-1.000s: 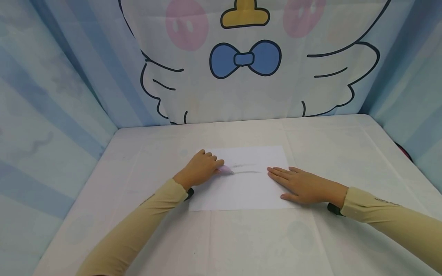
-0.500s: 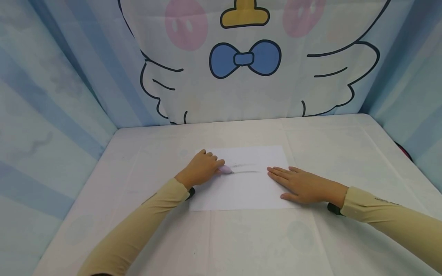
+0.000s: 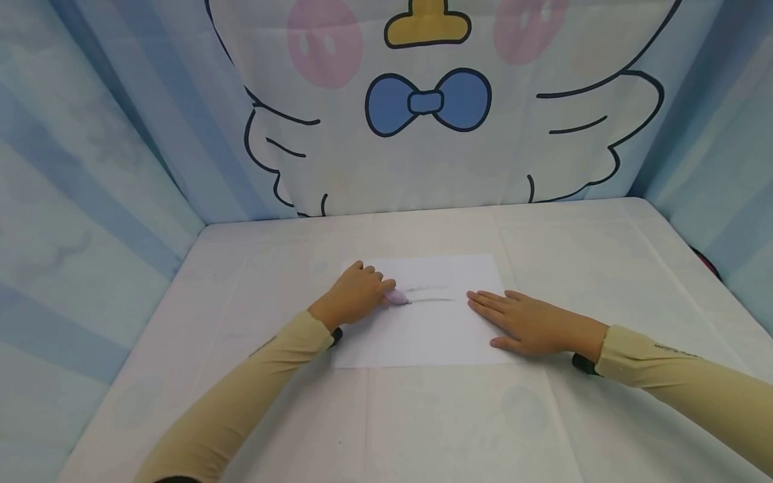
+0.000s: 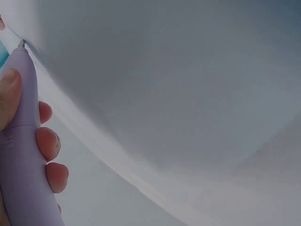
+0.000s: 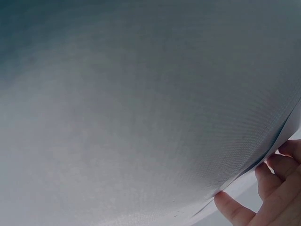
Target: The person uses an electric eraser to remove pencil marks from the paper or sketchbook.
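Observation:
My left hand [image 3: 356, 293] grips a thick lilac pen-shaped tool [image 3: 397, 296] over the left part of a white sheet of paper [image 3: 423, 342]. In the left wrist view the lilac tool [image 4: 23, 155] has a tapered nose and a narrow grey tip, with thumb and fingers wrapped round its body. Its tip is at the left end of the lower of two grey strokes [image 3: 433, 300]; the upper grey stroke [image 3: 425, 288] is fainter and smudged. My right hand [image 3: 531, 323] lies flat, fingers extended, over the sheet's right edge. The right wrist view shows its fingertips [image 5: 228, 203] pressing the paper.
A pale patterned cloth covers the table [image 3: 447, 422]. Behind it hangs a curtain with a cartoon figure and a blue bow tie [image 3: 426, 102]. Blue-striped curtains [image 3: 78, 235] close off both sides. Dark straps sit at both wrists.
My left hand and the lilac tool have shifted slightly to the right along the lower stroke. My right hand stays in place on the paper.

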A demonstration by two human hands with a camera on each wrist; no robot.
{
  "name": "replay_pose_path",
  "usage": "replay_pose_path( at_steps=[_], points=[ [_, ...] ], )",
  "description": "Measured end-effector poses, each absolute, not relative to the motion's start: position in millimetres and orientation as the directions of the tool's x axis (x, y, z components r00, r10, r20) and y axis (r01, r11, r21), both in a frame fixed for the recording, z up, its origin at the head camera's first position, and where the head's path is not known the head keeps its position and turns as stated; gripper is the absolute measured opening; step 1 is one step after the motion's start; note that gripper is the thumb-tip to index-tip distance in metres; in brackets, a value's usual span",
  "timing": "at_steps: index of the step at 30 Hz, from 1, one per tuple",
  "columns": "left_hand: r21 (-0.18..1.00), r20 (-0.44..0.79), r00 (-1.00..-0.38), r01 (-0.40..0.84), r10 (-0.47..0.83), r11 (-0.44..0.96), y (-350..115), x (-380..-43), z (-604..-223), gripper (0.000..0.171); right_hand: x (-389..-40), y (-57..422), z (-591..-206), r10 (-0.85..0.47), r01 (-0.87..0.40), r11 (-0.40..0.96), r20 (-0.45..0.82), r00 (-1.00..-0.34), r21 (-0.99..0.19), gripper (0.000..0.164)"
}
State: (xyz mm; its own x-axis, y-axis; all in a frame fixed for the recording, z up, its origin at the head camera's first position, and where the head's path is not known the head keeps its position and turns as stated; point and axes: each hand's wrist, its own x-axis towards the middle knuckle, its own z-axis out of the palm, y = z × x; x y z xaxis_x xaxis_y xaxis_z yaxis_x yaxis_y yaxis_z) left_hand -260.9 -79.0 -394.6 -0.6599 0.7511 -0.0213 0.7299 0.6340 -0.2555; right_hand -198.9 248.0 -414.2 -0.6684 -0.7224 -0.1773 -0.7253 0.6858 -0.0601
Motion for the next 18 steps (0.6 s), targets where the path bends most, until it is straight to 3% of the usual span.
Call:
replay_pose_path(
  at_steps=[18],
  points=[
    [-0.296,-0.025,-0.654,0.727,0.756,0.62,-75.1,-260.1,-390.5,0.023,-199.2,248.6,-414.0,-0.72,-0.722,0.688,-0.187,-0.669,-0.069,0.069]
  ],
)
